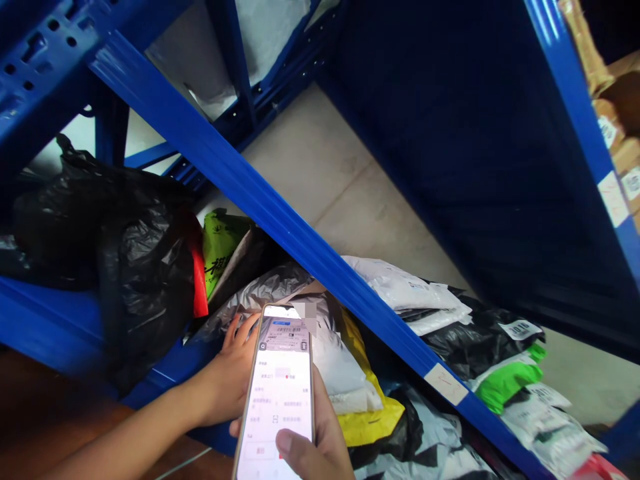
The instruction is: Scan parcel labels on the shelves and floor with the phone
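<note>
A phone (280, 400) is gripped in the right hand (320, 440), upright with its lit screen turned toward the camera; the thumb is laid across the lower part of the screen and the fingers are wrapped behind the case. The left hand (233, 380) is stretched in from the lower left, open, with its fingers (240, 330) spread and pressed flat against a grey parcel (260, 290) just behind the phone. This grey parcel is stacked on the blue shelf (55, 320) near its front edge. A white parcel (335, 367) is leaned against the grey one on its right, and a yellow bag (367, 417) is tucked under the white one, touching it. To the left of the grey parcel, a green packet (220, 243) is stood on edge beside a large black bag (105, 240), which is slumped over the shelf's front edge. A blue beam (280, 220) is seen running diagonally across the view, in front of the parcels. Beyond the beam, more white, black and green parcels (470, 333) are piled. Bare floor (320, 167) is seen behind the shelf.
</note>
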`<action>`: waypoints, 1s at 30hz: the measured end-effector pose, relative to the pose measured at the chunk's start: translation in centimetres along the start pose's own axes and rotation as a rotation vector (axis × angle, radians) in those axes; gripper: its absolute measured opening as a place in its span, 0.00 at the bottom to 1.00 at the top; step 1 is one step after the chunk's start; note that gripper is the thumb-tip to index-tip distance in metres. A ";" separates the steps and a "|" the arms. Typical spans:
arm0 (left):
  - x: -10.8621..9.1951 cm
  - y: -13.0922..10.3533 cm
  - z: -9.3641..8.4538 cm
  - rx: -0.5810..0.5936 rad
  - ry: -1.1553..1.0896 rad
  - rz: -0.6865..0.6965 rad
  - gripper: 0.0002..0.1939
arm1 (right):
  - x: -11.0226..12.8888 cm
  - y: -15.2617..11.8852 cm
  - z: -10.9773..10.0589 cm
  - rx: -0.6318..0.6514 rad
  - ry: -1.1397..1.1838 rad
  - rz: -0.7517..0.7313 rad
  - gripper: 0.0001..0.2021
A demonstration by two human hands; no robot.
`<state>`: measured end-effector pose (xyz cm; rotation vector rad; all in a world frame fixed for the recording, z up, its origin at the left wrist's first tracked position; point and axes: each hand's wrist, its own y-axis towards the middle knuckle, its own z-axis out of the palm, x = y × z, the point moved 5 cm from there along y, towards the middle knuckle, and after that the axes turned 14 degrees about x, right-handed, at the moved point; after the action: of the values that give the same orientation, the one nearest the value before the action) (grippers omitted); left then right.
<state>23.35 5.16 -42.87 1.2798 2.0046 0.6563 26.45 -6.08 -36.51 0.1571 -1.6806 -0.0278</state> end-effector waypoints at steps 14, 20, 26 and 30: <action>-0.2 0.0 -0.2 -0.036 -0.002 0.026 0.32 | 0.4 -0.3 0.1 0.047 -0.018 0.039 0.44; 0.4 0.0 -0.1 -0.013 -0.047 0.066 0.33 | -0.1 -1.2 -0.5 0.041 0.110 0.024 0.44; 1.0 0.1 1.1 0.116 -0.305 0.177 0.31 | -1.1 -2.0 -2.2 0.008 0.026 0.003 0.43; 1.2 0.1 0.9 0.211 -0.307 0.056 0.31 | -2.8 -3.1 -4.0 -0.024 0.128 0.024 0.44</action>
<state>23.70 6.39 -43.74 1.4664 1.8236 0.2574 30.99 -8.49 -39.10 0.1183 -1.5534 -0.0192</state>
